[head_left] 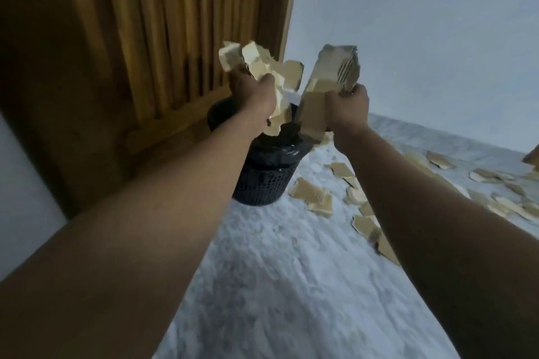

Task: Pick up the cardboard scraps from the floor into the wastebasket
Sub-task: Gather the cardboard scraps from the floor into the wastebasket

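Cardboard scraps (pixel 264 67) (in left hand (pixel 253 92), right hand (pixel 347 105)) partly hide the wastebasket (pixel 262 183).

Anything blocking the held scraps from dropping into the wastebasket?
Nothing visible. The left hand and right hand each grip cardboard scraps over the wastebasket. Its mouth is open, and the scraps' lower ends hang at the rim.

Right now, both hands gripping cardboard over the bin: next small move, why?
Probably open both hands: the left hand and right hand each grip torn tan cardboard scraps above the black mesh wastebasket; more scraps litter the pale floor.
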The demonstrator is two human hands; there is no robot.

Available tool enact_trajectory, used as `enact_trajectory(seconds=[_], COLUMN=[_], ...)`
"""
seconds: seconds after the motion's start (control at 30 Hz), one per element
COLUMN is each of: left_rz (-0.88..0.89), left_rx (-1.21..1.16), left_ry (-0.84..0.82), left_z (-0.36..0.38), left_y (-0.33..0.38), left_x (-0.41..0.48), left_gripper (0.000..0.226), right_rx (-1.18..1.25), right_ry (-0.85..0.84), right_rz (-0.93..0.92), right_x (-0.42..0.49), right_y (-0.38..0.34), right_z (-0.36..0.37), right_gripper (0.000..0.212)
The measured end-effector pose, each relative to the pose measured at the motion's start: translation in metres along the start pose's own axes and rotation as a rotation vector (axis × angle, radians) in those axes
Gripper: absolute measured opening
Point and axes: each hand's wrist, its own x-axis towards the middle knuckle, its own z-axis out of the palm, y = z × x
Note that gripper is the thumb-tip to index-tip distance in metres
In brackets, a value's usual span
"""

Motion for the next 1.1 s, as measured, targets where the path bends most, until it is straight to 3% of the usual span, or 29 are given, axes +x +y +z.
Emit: enact_trajectory(seconds=[0.17, 0.27, 0.33, 0.4, 0.5, 0.57, 0.63, 0.73, 0.83, 0.97, 1.1], left_rz=[0.119, 0.102, 0.026, 0.004, 0.1, 0.156, 0.163, -0.028, -0.192, -0.117, 0.024], left_rx=[0.066, 0.269, 0.516, 0.809, 0.995, 1.011, 0.983, 0.779, 0.614, 0.613, 0.575], left_ry=[0.059, -0.034, -0.136, -0.181, -0.224, -0.228, -0.157, -0.035, -0.061, -0.054, -0.195], left_z=[-0.002, -0.003, -0.006, -0.014, -0.031, -0.037, -0.036, -0.036, -0.039, -0.028, 0.016], left_y=[-0.03, -0.06, -0.088, -0.114, -0.136, -0.137, -0.139, -0.139, -0.135, -0.106, -0.057], left_x=[0.037, 0.054, 0.065, 0.072, 0.076, 0.072, 0.064, 0.051, 0.036, 0.014, -0.025], left_gripper=[0.056, 0.07, 0.084, 0.086, 0.064, 0.043, 0.039, 0.068, 0.077, 0.066, 0.056], right_rx=[-0.039, -0.059, -0.287, -0.517, -0.683, -0.515, -0.153, 0.122, 0.284, 0.312, 0.311], right_ry=[0.035, -0.159, -0.303, -0.27, -0.149, -0.132, -0.097, -0.307, -0.325, -0.308, -0.243], right_rz=[-0.107, -0.029, 0.067, 0.106, 0.167, 0.325, 0.6, 0.8, 0.784, 0.74, 0.676], right_x=[0.021, 0.026, 0.033, 0.039, 0.037, 0.033, 0.025, 0.006, -0.004, -0.009, 0.004], right_y=[0.001, 0.014, 0.027, 0.046, 0.079, 0.098, 0.108, 0.11, 0.117, 0.099, 0.064], right_z=[0.057, 0.075, 0.076, 0.073, 0.072, 0.074, 0.075, 0.076, 0.069, 0.02, -0.063], right_gripper=[0.023, 0.051, 0.07, 0.069, 0.071, 0.085, 0.096, 0.042, 0.029, 0.032, 0.036])
